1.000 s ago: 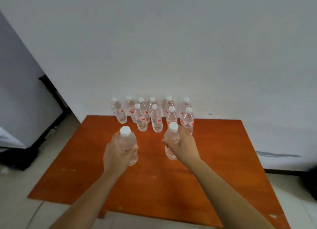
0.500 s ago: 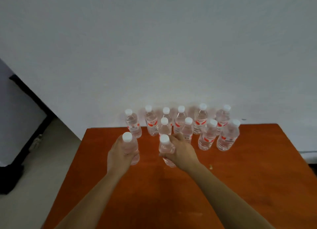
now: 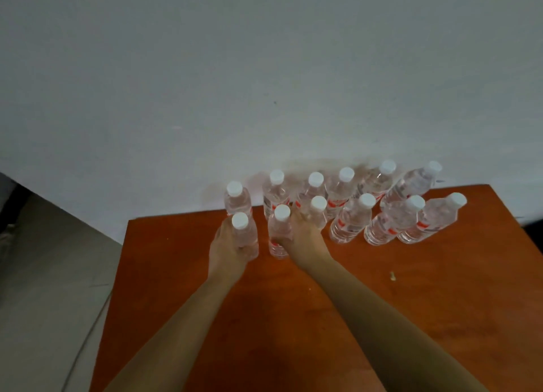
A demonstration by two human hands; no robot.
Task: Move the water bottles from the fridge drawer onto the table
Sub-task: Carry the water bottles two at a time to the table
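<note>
Both hands are gripping bottles at mid-body on the table (image 3: pixel 382 318) — left hand (image 3: pixel 226 250) wrapping one bottle (image 3: pixel 245 235), right hand (image 3: pixel 302 238) another (image 3: pixel 279 233) — just before the standing cluster (image 3: pixel 352 212); probably full, smooth, squeezable.

Two bare forearms enter from the lower frame edge, no sleeves, watch or jewellery visible on either; left hand (image 3: pixel 227 246) and right hand (image 3: pixel 305 240) ungloved, fingers slender.
</note>
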